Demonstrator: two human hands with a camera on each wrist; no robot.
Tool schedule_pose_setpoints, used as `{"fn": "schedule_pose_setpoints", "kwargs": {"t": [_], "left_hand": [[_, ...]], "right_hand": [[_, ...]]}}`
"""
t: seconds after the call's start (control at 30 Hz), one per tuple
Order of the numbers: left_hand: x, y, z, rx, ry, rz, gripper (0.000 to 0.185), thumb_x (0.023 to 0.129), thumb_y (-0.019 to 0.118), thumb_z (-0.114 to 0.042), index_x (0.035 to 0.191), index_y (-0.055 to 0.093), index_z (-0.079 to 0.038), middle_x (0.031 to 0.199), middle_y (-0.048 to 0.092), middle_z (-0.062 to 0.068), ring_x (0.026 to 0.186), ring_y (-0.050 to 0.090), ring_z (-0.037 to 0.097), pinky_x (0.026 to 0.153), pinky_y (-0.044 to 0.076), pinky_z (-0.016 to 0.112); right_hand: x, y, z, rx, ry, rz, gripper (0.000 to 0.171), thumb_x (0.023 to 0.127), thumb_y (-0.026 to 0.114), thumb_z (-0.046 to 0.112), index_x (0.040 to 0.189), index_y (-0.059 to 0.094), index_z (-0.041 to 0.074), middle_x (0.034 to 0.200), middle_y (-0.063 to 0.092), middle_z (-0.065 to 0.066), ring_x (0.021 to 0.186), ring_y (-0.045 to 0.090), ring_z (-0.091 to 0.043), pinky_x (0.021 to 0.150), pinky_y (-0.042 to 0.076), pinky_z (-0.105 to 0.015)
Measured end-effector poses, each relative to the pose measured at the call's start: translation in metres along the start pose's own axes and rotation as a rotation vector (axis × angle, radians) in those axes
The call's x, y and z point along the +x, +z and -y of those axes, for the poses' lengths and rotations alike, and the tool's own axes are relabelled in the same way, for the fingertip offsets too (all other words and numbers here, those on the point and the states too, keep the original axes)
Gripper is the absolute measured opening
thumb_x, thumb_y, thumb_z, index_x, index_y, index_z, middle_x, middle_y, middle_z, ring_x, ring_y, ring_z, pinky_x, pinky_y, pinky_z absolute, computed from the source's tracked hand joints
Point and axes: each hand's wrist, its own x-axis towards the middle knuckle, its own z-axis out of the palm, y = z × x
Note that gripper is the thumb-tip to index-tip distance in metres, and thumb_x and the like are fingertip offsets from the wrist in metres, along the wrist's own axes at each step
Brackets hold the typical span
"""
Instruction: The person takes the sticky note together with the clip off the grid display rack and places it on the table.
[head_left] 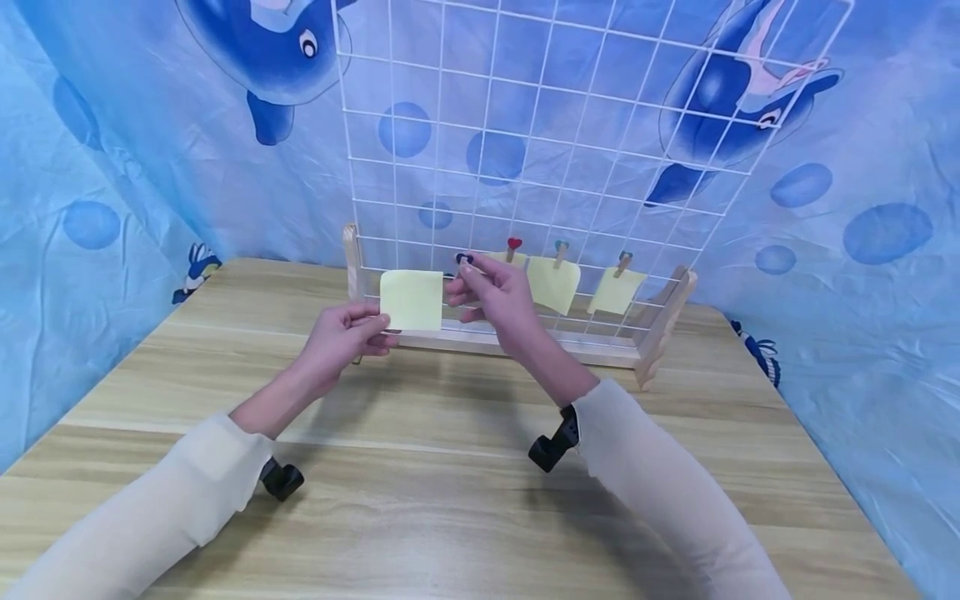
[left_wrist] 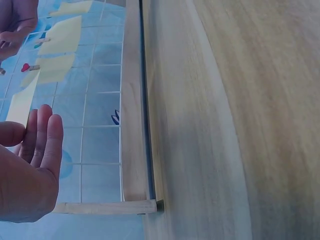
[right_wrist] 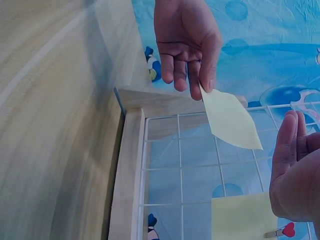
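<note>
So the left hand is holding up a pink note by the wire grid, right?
Not quite: the note is pale yellow, not pink, as the head view shows. The left hand does hold it up by the wire grid.

Wire grid and hung notes on a wooden table

A white wire grid [head_left: 570, 125] stands in a wooden frame [head_left: 660, 325] on the table [head_left: 420, 500]; on the grid's lowest wires hang yellow notes [head_left: 553, 283] under small pegs [head_left: 513, 247], dolphin-print cloth [head_left: 150, 150] behind the grid.

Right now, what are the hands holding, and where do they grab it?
The left hand pinches a yellow note by its left edge. The right hand pinches a small blue-tipped clip.
</note>
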Motion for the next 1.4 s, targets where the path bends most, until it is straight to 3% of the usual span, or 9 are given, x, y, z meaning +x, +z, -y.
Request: {"fn": "schedule_pose_setpoints", "kwargs": {"t": [0.27, 0.6, 0.8, 1.03, 1.4], "left_hand": [[-0.007, 0.001, -0.002, 0.001, 0.006, 0.02, 0.035, 0.098, 0.055, -0.011, 0.122, 0.048, 0.014, 0.09, 0.071, 0.005, 0.077, 0.07, 0.01, 0.077, 0.059, 0.03], [-0.018, -0.006, 0.001, 0.025, 0.039, 0.037, 0.031, 0.098, 0.055, -0.013, 0.116, 0.049, 0.011, 0.086, 0.07, 0.0, 0.078, 0.07, 0.012, 0.077, 0.059, 0.032], [-0.029, -0.017, -0.001, 0.042, 0.027, 0.041, 0.039, 0.098, 0.057, -0.015, 0.122, 0.046, 0.013, 0.083, 0.072, -0.005, 0.078, 0.071, 0.01, 0.077, 0.059, 0.03], [-0.04, -0.033, -0.003, 0.075, 0.015, 0.043, 0.044, 0.098, 0.057, -0.018, 0.125, 0.045, 0.015, 0.089, 0.073, -0.002, 0.082, 0.071, 0.013, 0.077, 0.059, 0.029], [-0.049, -0.059, -0.002, 0.099, 0.037, 0.02, 0.03, 0.097, 0.059, -0.018, 0.115, 0.051, 0.006, 0.083, 0.073, -0.003, 0.077, 0.071, 0.012, 0.073, 0.059, 0.028]], "right_hand": [[-0.012, -0.007, -0.004, 0.006, 0.035, 0.009, 0.03, 0.098, 0.055, 0.012, 0.127, 0.06, 0.003, 0.081, 0.07, -0.003, 0.068, 0.067, -0.013, 0.055, 0.057, -0.023], [-0.029, -0.02, -0.009, -0.051, 0.076, 0.027, 0.034, 0.099, 0.054, 0.012, 0.132, 0.057, 0.004, 0.085, 0.072, -0.006, 0.067, 0.067, -0.012, 0.059, 0.059, -0.027], [-0.04, -0.034, -0.011, -0.089, 0.079, 0.053, 0.034, 0.1, 0.053, 0.012, 0.132, 0.055, 0.002, 0.088, 0.071, -0.008, 0.07, 0.067, -0.014, 0.06, 0.059, -0.026], [-0.05, -0.052, -0.015, -0.129, 0.077, 0.039, 0.031, 0.1, 0.053, 0.014, 0.129, 0.058, 0.005, 0.086, 0.071, -0.005, 0.07, 0.068, -0.014, 0.062, 0.059, -0.028], [-0.066, -0.084, -0.02, -0.155, 0.1, 0.002, 0.035, 0.1, 0.053, 0.014, 0.134, 0.055, 0.007, 0.082, 0.071, 0.0, 0.069, 0.067, -0.012, 0.063, 0.059, -0.029]]}}
